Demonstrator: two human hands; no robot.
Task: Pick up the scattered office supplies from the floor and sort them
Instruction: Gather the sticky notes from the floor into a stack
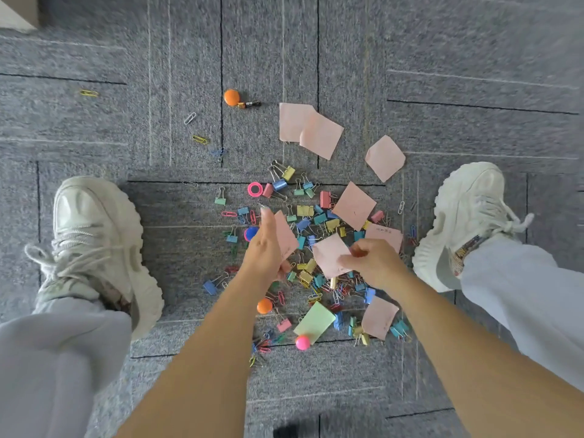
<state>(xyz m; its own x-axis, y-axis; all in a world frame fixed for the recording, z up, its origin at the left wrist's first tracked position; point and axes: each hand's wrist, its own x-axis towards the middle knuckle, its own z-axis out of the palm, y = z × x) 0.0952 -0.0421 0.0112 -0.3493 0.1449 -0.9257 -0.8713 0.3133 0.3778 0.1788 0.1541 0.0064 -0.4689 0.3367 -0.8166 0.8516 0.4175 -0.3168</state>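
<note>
Pinching pink note (328, 254): right fingers (358, 249) | left fingers (268, 222) together, holding second note (286, 235) | scribbles unreadable

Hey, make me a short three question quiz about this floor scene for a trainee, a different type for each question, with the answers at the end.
1. True or false: the green sticky note lies on the carpet, in neither hand.
2. Multiple choice: what does the right hand pinch? A) a pink sticky note B) a stapler C) scissors
3. Fill in: the round magnet beside the battery is ___ in colour.
Key: 1 true; 2 A; 3 orange.
</note>
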